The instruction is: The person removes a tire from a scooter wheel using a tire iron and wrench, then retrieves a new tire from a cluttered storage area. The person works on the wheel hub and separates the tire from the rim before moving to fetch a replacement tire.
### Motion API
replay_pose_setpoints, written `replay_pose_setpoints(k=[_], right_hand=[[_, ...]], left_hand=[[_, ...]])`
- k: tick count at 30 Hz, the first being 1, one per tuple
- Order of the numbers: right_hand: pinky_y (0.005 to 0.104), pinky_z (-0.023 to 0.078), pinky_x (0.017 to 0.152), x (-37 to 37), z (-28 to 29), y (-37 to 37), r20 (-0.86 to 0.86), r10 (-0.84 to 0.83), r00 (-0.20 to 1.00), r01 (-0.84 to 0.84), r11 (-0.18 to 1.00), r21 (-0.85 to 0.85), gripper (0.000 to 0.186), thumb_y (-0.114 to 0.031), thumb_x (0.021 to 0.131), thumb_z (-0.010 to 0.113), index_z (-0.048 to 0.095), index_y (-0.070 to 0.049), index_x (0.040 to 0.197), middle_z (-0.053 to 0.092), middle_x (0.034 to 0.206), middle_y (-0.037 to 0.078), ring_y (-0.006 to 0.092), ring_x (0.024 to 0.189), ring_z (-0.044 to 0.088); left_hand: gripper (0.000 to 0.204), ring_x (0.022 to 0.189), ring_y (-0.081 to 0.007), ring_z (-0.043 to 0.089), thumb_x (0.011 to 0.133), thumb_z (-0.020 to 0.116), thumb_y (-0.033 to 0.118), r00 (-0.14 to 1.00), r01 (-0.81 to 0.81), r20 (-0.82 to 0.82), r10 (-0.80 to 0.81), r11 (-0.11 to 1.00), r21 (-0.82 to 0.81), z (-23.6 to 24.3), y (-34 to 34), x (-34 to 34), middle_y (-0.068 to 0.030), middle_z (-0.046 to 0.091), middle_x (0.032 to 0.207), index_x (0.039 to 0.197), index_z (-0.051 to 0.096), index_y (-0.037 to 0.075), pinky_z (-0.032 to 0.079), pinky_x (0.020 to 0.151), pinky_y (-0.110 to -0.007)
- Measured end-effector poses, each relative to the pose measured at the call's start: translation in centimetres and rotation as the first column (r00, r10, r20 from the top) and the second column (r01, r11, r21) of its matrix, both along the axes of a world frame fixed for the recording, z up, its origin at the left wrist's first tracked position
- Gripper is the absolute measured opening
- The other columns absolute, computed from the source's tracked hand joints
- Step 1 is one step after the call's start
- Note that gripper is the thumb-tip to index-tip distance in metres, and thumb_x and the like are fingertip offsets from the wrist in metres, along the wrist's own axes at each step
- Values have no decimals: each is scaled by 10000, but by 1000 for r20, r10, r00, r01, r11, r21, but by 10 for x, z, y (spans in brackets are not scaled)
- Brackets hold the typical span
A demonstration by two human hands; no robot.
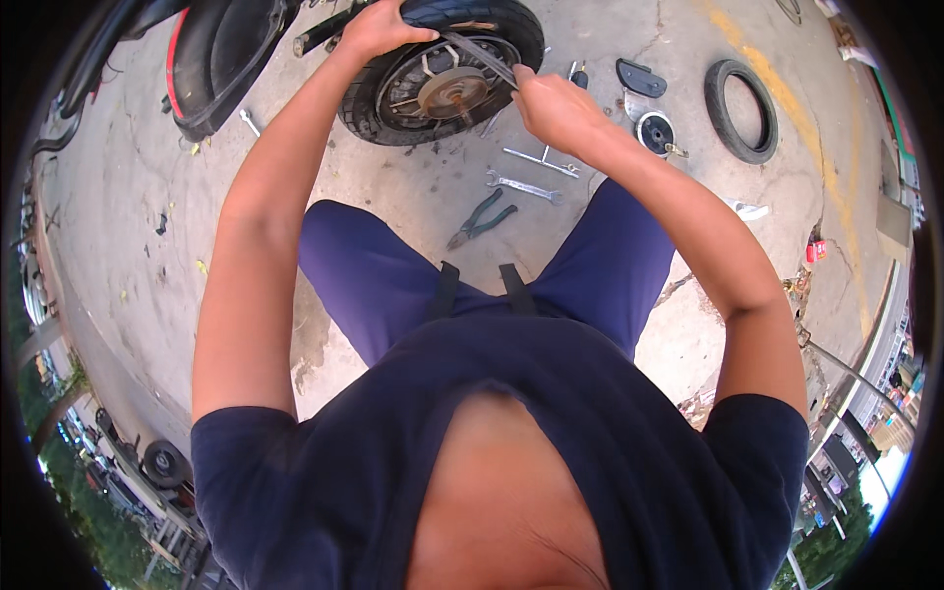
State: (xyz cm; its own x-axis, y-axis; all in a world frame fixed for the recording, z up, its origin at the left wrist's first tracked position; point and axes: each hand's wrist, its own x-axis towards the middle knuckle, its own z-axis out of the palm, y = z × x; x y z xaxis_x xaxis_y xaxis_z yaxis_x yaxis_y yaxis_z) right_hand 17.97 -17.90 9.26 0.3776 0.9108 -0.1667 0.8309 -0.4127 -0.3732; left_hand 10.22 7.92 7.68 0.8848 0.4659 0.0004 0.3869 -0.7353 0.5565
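A black motorcycle wheel [447,74] with a rusty hub rests on the ground in front of me, its tyre on the rim. My right hand [560,108] is closed around a flat metal tyre lever [480,57], which slants up to the left across the wheel's face. The lever's far end meets the tyre edge near my left thumb. My left hand [382,31] grips the tyre at its upper left, thumb stretched along the sidewall; its other fingers are partly hidden.
Near my knees lie pliers [482,220], an open-ended wrench [525,187] and a T-handle wrench [541,162]. To the right are a round metal part [654,131], a black pedal-shaped piece [641,78] and a loose tyre [715,110]. A black, red-edged vehicle part [221,64] stands at left.
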Motion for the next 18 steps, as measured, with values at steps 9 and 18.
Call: replay_pose_setpoints(k=[9,18], right_hand=[[442,496,819,-16,1,23,-183,-129,975,129,992,-10,365,-206,847,535,556,133,981,622,947,298,401,934,616],[437,491,767,-64,-31,13,-703,-111,702,453,832,320,264,-144,796,499,645,75,814,625,840,275,404,847,623]], left_hand=[[462,633,-143,552,791,701,452,898,-160,57,436,445,-881,-22,-121,-37,-66,573,789,886,566,20,458,633,-269],[193,799,-207,654,909,576,176,836,-136,-73,543,78,-988,-36,-128,-71,-101,606,819,974,523,2,523,717,-340]])
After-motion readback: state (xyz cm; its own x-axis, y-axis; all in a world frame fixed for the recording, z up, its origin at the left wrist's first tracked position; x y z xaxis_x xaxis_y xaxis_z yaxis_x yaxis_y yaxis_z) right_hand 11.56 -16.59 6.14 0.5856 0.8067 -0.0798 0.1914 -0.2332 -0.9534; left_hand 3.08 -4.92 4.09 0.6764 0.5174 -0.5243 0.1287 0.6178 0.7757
